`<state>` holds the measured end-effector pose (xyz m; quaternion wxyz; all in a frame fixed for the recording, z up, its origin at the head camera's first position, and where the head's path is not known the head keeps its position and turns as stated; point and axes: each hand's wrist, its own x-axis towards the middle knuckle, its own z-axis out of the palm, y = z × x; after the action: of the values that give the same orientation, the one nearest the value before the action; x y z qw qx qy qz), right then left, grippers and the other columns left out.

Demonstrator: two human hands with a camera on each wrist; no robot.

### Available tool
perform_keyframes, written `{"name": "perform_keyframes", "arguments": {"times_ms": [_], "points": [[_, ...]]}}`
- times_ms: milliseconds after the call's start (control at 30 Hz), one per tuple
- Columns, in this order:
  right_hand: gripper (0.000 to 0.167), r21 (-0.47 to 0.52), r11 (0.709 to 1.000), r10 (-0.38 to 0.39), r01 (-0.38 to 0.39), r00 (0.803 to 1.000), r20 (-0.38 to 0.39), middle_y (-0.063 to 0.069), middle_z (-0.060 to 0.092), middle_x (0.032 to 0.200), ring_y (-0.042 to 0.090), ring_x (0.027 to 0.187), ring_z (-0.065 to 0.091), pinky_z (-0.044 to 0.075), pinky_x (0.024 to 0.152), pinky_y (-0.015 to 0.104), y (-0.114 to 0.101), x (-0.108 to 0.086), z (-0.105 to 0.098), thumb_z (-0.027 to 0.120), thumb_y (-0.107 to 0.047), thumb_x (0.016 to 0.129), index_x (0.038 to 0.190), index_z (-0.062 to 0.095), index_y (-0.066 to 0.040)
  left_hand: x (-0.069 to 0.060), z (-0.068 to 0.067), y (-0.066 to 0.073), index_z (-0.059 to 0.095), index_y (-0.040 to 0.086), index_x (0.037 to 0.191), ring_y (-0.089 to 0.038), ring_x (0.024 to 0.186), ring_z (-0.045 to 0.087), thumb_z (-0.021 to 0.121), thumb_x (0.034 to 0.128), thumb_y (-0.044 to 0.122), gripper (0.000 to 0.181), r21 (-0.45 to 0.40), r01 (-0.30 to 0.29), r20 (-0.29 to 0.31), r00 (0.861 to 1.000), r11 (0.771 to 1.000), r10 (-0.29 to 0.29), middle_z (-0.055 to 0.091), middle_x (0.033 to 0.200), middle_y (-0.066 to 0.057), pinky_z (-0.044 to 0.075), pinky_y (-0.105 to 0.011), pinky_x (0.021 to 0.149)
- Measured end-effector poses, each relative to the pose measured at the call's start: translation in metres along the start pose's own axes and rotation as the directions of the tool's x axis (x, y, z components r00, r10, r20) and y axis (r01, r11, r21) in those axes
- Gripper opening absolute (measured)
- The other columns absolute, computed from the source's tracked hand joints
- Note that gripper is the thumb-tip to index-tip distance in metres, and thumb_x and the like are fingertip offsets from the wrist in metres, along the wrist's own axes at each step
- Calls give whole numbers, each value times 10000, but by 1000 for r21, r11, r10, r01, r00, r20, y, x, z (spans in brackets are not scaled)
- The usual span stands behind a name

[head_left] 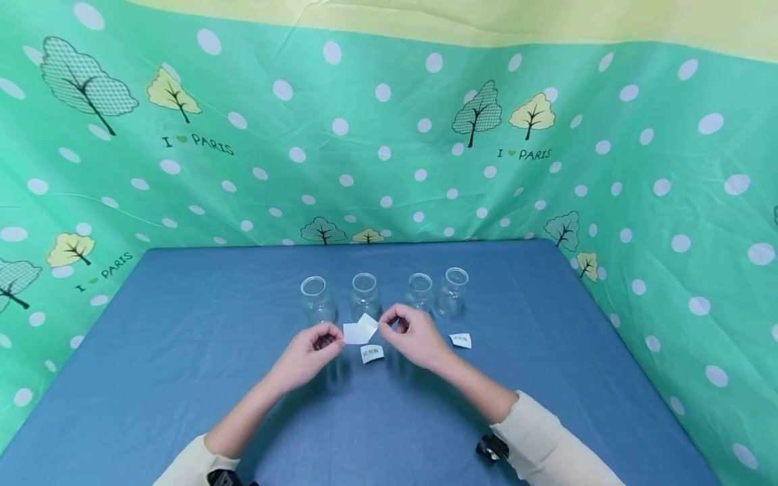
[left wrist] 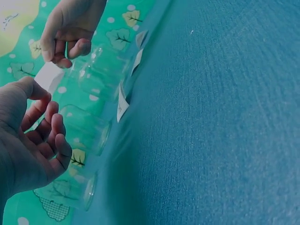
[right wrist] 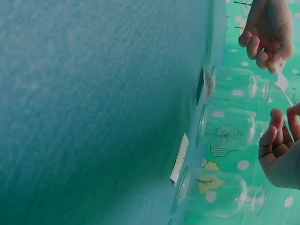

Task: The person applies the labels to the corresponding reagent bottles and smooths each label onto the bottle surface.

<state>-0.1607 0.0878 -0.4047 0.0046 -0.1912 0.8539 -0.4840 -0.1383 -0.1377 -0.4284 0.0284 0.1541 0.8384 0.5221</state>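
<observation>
Between the two hands hangs white paper (head_left: 361,331), two pieces overlapping or one folded; I cannot tell which. My left hand (head_left: 308,354) pinches its left end between thumb and forefinger, and my right hand (head_left: 415,335) pinches its right end. Just below lies a small label with handwriting (head_left: 372,354) on the table. Behind the hands stand glass jars without lids: one at the left (head_left: 318,300), one in the middle (head_left: 365,297). The right wrist view shows the paper (right wrist: 281,80) stretched between the fingertips of both hands.
Two more glass jars stand close together at the right, one (head_left: 419,293) beside the other (head_left: 452,292). In front of them another written label (head_left: 460,340) lies on the blue tablecloth (head_left: 389,432). A green dotted curtain (head_left: 365,135) rises behind the table.
</observation>
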Motion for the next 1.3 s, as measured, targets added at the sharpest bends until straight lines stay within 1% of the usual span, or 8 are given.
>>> {"name": "perform_keyframes", "arguments": {"times_ms": [133,333,533,667,800,1000,1167,1300], "points": [[53,-6,1000,16,-16,1000,-19,-24,566,686,68,575,460,403,548,198,-1,0,-2,606,-152,854,861,658,-147,-1,-1,-1,615,64,875,-50,659,465,611,880,133,69,9,21,1,1000,1000,-21,545,760,-2,414,-209,605],[53,9,1000,29,-29,999,-42,-14,574,697,67,576,455,407,556,207,-3,0,-8,612,-139,851,862,664,-131,-2,-3,-6,606,60,871,-50,634,453,609,882,138,78,19,32,1,999,999,-32,519,732,10,405,-211,580],[63,26,998,53,-52,998,-44,-16,592,737,114,602,468,400,575,207,0,-2,-13,604,-150,868,877,665,-139,-4,-5,-13,606,53,871,-48,619,457,597,876,119,67,26,55,2,999,998,-55,527,720,-2,407,-216,571],[61,9,999,51,-51,997,-49,-19,592,739,149,606,470,394,569,209,2,-2,-14,604,-160,876,879,662,-144,-6,-7,-16,609,41,883,-57,589,484,586,869,98,63,17,112,15,994,994,-112,562,723,-68,425,-227,549],[58,1,999,44,-45,997,-59,-20,590,726,131,599,465,395,562,211,2,-3,-14,608,-153,871,874,664,-136,-7,-9,-19,608,21,906,-76,566,497,586,878,103,89,7,157,36,987,988,-157,573,728,-113,431,-239,525],[53,-12,998,61,-62,995,-78,-32,573,693,105,590,468,396,561,200,2,-5,-13,617,-152,859,852,669,-149,-7,-10,-23,610,36,916,-99,570,506,595,879,121,94,18,180,65,981,983,-181,581,742,-120,437,-248,525],[51,-14,998,62,-63,995,-82,-32,574,687,136,587,478,396,552,203,2,-7,-13,618,-149,857,845,668,-153,-10,-12,-24,622,38,924,-112,583,519,586,886,145,120,69,203,83,975,977,-208,601,753,-92,445,-245,538],[53,-19,998,51,-53,995,-83,-30,588,695,133,585,483,398,548,201,2,-8,-13,616,-149,857,845,668,-155,-13,-13,-25,630,42,908,-106,579,513,581,881,147,119,109,235,73,967,966,-244,597,729,-56,433,-239,550]]}}
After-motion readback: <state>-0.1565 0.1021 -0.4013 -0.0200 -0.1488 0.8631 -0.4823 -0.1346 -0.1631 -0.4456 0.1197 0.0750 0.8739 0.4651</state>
